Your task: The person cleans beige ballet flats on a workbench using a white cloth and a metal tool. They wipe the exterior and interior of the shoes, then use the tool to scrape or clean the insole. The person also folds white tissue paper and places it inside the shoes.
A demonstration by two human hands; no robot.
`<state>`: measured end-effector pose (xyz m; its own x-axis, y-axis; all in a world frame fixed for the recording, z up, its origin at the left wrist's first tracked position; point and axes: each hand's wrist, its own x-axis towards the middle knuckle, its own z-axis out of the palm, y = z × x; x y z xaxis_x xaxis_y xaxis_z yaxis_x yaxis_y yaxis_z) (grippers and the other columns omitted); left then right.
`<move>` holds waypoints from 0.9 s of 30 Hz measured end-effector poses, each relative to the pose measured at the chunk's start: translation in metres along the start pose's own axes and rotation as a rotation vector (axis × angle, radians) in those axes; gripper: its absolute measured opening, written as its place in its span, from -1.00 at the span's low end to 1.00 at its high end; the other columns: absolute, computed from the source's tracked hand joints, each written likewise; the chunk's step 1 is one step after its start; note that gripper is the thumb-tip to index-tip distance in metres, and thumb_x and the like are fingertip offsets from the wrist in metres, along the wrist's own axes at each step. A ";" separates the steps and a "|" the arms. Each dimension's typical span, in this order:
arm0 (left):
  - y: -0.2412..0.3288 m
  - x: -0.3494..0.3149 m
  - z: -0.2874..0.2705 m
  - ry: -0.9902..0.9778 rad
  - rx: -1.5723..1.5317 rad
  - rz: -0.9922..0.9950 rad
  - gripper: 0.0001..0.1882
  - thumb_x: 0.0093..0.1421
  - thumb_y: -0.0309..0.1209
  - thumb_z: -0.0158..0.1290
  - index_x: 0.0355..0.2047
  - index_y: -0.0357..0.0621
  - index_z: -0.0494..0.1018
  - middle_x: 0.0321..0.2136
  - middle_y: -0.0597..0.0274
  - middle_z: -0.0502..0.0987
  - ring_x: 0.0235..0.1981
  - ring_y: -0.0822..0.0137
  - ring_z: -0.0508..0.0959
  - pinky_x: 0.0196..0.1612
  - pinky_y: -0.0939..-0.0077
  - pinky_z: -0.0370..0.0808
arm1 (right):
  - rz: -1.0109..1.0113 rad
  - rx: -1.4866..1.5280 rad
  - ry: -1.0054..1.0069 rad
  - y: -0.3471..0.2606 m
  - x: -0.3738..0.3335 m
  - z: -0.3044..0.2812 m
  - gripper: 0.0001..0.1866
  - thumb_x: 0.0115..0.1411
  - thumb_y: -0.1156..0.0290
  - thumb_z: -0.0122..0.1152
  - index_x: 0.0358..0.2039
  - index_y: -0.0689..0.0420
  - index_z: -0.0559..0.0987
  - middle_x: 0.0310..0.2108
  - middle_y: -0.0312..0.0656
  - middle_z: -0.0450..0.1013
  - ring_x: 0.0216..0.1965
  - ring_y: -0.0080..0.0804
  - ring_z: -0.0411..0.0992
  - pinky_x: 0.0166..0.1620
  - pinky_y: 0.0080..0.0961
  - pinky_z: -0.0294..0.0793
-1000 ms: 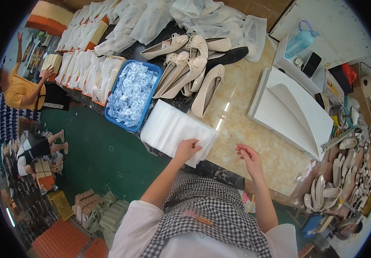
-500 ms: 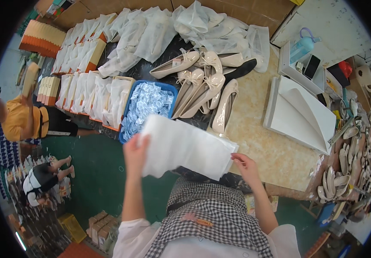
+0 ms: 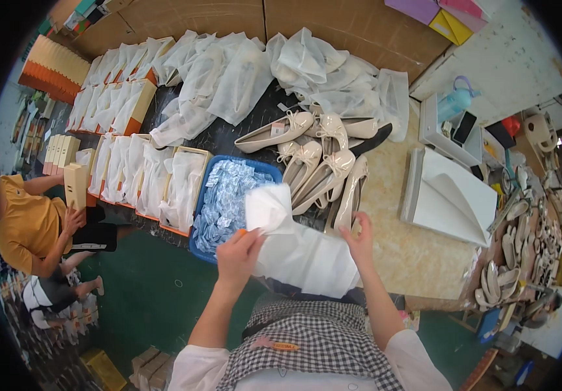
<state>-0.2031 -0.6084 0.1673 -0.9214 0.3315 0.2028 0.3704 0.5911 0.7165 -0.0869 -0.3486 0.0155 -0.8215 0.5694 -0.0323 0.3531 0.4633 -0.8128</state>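
My left hand (image 3: 238, 257) is closed on the edge of a thin white shoe bag (image 3: 307, 260), pinched near an upper fold. The bag hangs in front of me over the table edge and looks like several layers. My right hand (image 3: 359, 242) has its thumb and fingers apart at the near end of a glossy beige flat shoe (image 3: 347, 199); whether it touches the shoe is hard to tell. Beyond lie several more beige bow flats (image 3: 323, 173) in a heap. A blue basket (image 3: 195, 244) of small blue-white packets (image 3: 229, 195) stands beside my left hand.
Open shoe boxes (image 3: 183, 182) with white-wrapped contents line the left. Bagged shoes (image 3: 242, 78) pile at the back. A stack of white sheets (image 3: 447, 195) and a tray (image 3: 454, 140) with a phone and bottle are at right. A co-worker in yellow (image 3: 30, 218) holds a box.
My left hand has moved right and nearer me with the bag, whose upper part now folds up. My right hand has left the bag's edge and moved up to the shoe.
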 end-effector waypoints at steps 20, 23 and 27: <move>0.053 -0.019 0.033 -0.177 -0.080 0.237 -0.87 0.02 -0.40 0.15 -0.36 -0.05 0.54 -0.63 0.28 0.45 -0.69 0.35 0.46 -0.68 0.46 0.34 | 0.118 0.278 -0.702 -0.139 -0.026 -0.077 -0.48 0.12 0.50 0.09 0.14 0.18 0.33 0.16 -0.05 0.23 0.17 -0.21 0.18 0.16 -0.41 0.20; 0.030 0.009 -0.021 0.046 -0.041 0.104 -0.91 0.00 -0.52 0.14 -0.42 -0.18 0.55 -0.74 0.27 0.34 -0.73 0.48 0.32 -0.68 0.55 0.22 | 0.362 1.061 -0.576 -0.197 0.026 0.004 -0.42 0.19 0.48 0.05 0.22 0.27 0.18 0.24 -0.09 0.14 0.24 -0.39 0.10 0.23 -0.52 0.07; 0.028 0.051 -0.053 0.258 -0.246 -0.185 -0.87 0.08 -0.59 0.07 -0.59 -0.33 0.41 -0.74 0.38 0.24 -0.66 0.62 0.18 -0.61 0.65 0.10 | -0.195 0.958 -0.484 -0.254 0.059 0.052 -0.44 0.18 0.39 0.12 0.17 0.24 0.23 0.05 -0.07 0.33 0.06 -0.42 0.30 0.08 -0.54 0.28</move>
<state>-0.2455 -0.6138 0.2331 -0.9808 0.0219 0.1938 0.1850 0.4194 0.8888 -0.2481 -0.4678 0.1897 -0.9887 0.1186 0.0917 -0.1259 -0.3245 -0.9375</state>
